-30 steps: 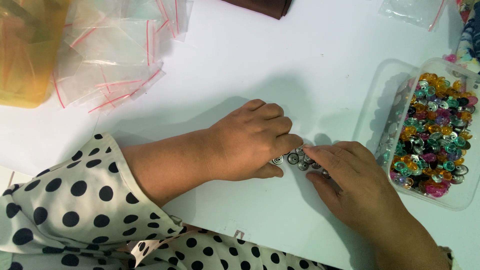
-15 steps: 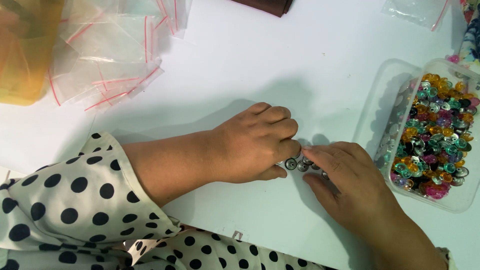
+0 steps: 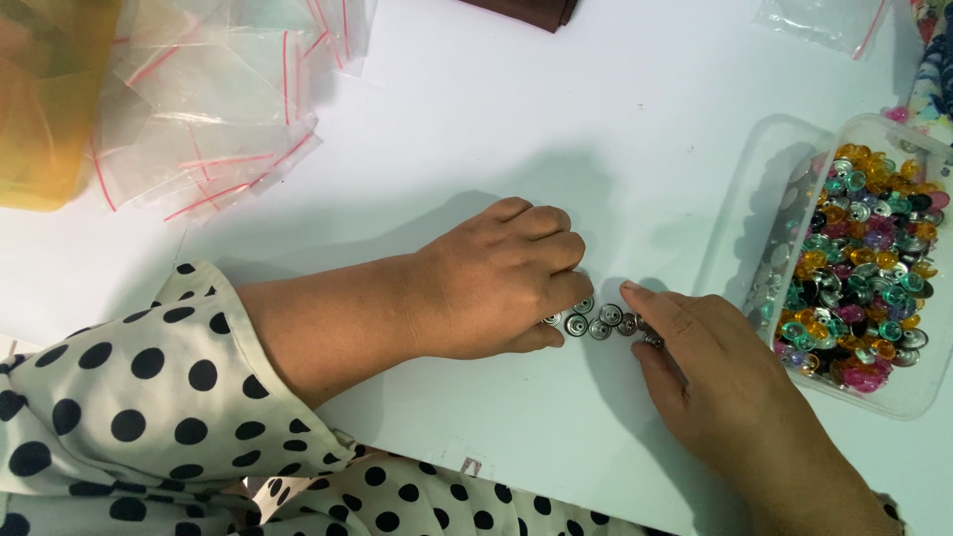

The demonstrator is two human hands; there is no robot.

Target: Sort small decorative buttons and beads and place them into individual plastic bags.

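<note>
Several small round silver buttons (image 3: 596, 320) lie in a tight cluster on the white table (image 3: 496, 119). My left hand (image 3: 501, 278) rests on the table with its fingers curled, the fingertips touching the left side of the cluster. My right hand (image 3: 710, 382) lies flat to the right, its fingertips against the cluster's right side. Neither hand lifts a button off the table. A polka-dot sleeve (image 3: 149, 397) covers my left forearm.
A clear plastic box (image 3: 764, 208) at the right edge holds many coloured and silver buttons (image 3: 864, 258). Small clear zip bags with red strips (image 3: 208, 109) lie at the upper left beside a yellow container (image 3: 40, 109). Another bag (image 3: 824, 20) and a dark brown object (image 3: 531, 10) sit at the top.
The two hands have drawn slightly apart, and the cluster of silver buttons between them shows more clearly, spread into a short row.
</note>
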